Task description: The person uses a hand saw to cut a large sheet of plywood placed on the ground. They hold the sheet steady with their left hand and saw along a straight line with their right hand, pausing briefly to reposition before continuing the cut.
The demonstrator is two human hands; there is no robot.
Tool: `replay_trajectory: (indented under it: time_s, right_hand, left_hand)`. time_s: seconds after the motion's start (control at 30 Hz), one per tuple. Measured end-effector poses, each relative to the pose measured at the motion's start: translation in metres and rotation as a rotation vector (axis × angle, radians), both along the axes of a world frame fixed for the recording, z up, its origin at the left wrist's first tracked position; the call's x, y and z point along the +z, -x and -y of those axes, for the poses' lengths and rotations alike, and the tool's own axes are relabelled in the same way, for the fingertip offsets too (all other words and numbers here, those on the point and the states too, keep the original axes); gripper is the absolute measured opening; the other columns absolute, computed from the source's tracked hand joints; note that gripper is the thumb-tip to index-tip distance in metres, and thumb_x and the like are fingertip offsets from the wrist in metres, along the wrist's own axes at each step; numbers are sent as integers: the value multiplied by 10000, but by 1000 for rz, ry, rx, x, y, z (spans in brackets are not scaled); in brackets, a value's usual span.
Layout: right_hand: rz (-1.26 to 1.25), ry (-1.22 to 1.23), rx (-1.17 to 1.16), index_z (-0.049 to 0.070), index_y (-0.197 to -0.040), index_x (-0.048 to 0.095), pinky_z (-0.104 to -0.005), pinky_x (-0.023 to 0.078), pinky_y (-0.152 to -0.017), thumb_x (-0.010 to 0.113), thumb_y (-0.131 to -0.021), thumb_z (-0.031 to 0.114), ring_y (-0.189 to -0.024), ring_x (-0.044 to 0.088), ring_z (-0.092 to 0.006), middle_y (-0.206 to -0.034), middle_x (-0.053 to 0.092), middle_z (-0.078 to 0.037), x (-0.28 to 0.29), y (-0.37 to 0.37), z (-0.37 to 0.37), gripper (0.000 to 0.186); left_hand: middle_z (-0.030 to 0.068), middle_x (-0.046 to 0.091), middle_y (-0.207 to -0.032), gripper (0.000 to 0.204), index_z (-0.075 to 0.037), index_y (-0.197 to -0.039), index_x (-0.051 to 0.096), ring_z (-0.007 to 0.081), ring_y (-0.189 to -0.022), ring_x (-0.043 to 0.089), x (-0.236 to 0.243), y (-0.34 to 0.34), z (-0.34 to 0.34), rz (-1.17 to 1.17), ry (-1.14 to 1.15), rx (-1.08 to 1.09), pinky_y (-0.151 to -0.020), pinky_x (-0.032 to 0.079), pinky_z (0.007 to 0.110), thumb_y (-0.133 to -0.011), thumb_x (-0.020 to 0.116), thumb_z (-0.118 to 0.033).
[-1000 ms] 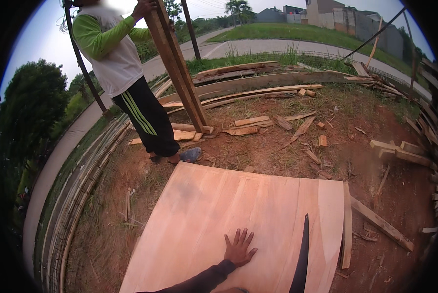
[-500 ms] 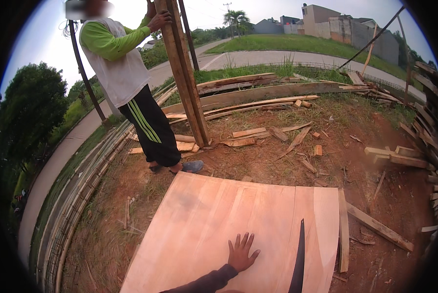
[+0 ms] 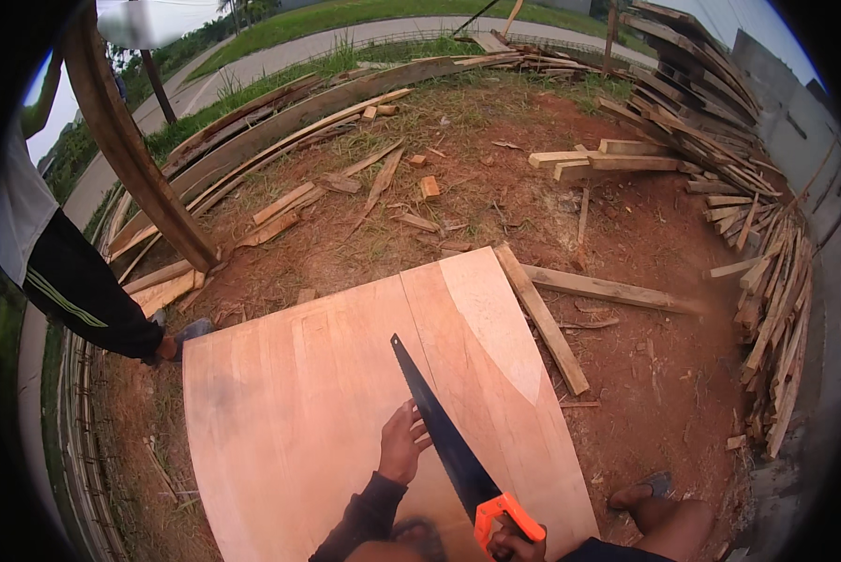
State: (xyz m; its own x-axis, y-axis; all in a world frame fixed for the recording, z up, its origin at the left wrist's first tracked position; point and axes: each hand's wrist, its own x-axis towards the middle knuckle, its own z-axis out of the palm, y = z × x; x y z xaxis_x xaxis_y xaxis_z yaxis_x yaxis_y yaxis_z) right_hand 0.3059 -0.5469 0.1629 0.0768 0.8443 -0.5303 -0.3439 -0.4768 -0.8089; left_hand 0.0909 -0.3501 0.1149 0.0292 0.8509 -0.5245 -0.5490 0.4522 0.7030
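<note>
My right hand (image 3: 516, 546) grips the orange handle of a hand saw (image 3: 453, 448) at the lower edge. The saw's dark blade slants up and left across a large plywood sheet (image 3: 289, 384), its tip near the sheet's middle. Close beside the blade's toothed edge is my left hand (image 3: 402, 443), raised with fingers apart; whether they touch the blade I cannot tell. A thin dark line runs into the sheet from its far edge, between the left part and a narrower strip on the right. A foot shows on the sheet below my left hand.
At the left a person (image 3: 74, 281) stands by an upright timber post (image 3: 139, 150). Along the sheet's right edge lies a plank (image 3: 542, 318), with a longer beam (image 3: 617, 288) beyond. A large stack of boards (image 3: 776, 309) fills the right side. Wood scraps litter the soil.
The view has swung right and down. My left hand has come off the flat of the sheet and now is beside the blade. My right hand and the orange handle have come into view.
</note>
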Motion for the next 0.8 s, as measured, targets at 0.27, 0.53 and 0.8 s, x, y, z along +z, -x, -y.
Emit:
replay_trajectory:
  time_s: [0.27, 0.53, 0.8]
  right_hand:
    - [-51, 84, -50, 18, -772, 629, -263, 346, -431, 603, -815, 39, -454, 461, -101, -576, 546, -23, 17, 5, -1, 55]
    - [-78, -102, -1, 50, -707, 616, -272, 354, -435, 647, -863, 86, -451, 467, -100, -548, 531, -18, 35, 7, -2, 163]
    - [-96, -133, -49, 60, -667, 600, -273, 355, -435, 653, -865, 93, -445, 467, -102, -536, 528, -14, 64, 15, -8, 208]
  left_hand:
    - [73, 651, -1173, 351, -92, -1189, 602, 260, -1068, 643, -37, 6, 31, 381, 110, 111, -872, 539, 418, -1038, 516, -397]
    - [-5, 641, -844, 231, -104, -946, 623, 115, -761, 547, -26, 18, 40, 410, 223, 79, -717, 448, 281, -1057, 502, -267]
    - [-19, 587, -725, 310, -146, -805, 584, 106, -649, 493, -17, 13, 35, 292, 282, 96, -600, 401, 281, -1067, 479, -275]
